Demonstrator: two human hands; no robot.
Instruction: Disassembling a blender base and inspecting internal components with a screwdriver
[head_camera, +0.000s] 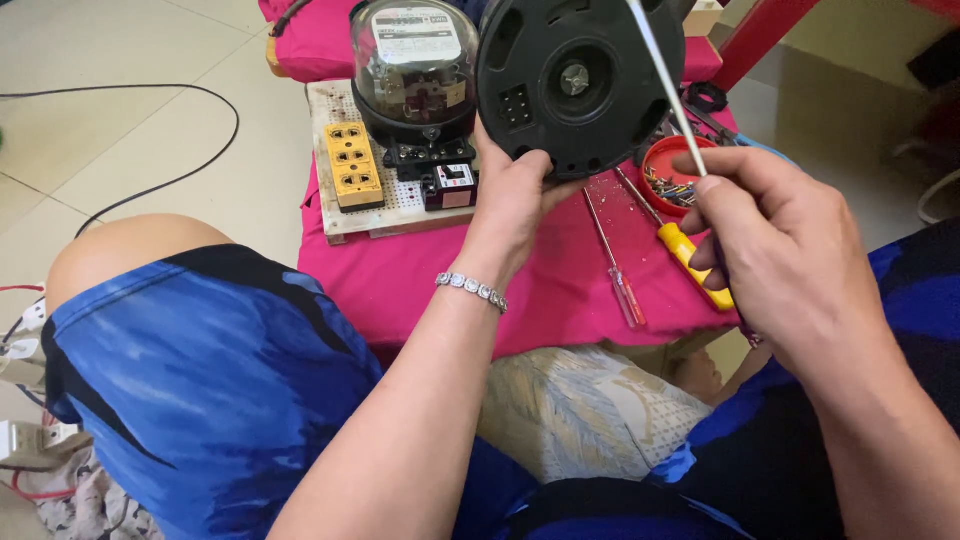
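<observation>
My left hand (517, 195) grips the lower edge of a round black plastic disc-shaped casing (580, 82) and holds it upright above the pink cloth-covered table (420, 285). A silver bracelet (471, 290) circles that wrist. My right hand (775, 245) is closed around the handle of a screwdriver, whose thin metal shaft (665, 85) runs up and to the left across the casing's right side. The handle itself is mostly hidden in my fist.
A white board (335, 215) carries a yellow socket strip (352, 165), a glass-domed electric meter (415, 65) and a small breaker (452, 186). Two screwdrivers, one clear-handled (622, 290), one yellow-handled (690, 260), lie beside a red bowl of screws (668, 175). A black cable (150, 185) crosses the tiled floor.
</observation>
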